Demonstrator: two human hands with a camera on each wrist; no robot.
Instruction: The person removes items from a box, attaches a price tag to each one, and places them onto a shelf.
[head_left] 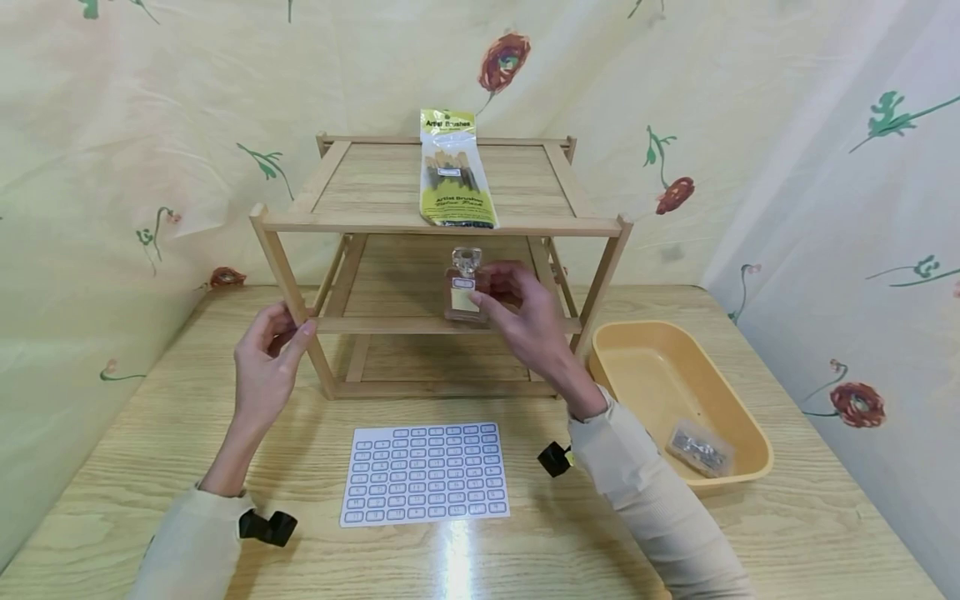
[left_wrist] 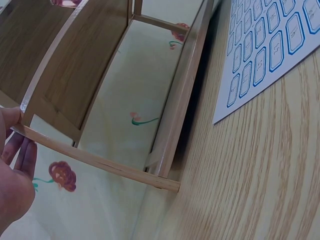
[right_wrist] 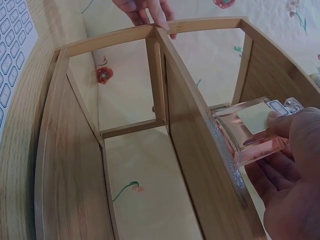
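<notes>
Between the thumb and fingers of my right hand (head_left: 525, 317) is a glass perfume bottle (head_left: 465, 292) with a clear stopper and pinkish liquid. It stands upright at the front edge of the middle shelf of a wooden rack (head_left: 442, 326). In the right wrist view the bottle (right_wrist: 250, 127) shows a pale label and a small blue-framed sticker under my thumb. My left hand (head_left: 266, 358) grips the rack's left front post where it meets the middle shelf; the left wrist view shows the thumb and fingers around that post (left_wrist: 100, 159).
On the top shelf lies a pack of artist brushes (head_left: 456, 171). A sheet of blue-framed labels (head_left: 425, 475) rests on the table before the rack. To the right stands a yellow tub (head_left: 637, 358) holding a small clear packet (head_left: 701, 447). Floral cloth hangs behind.
</notes>
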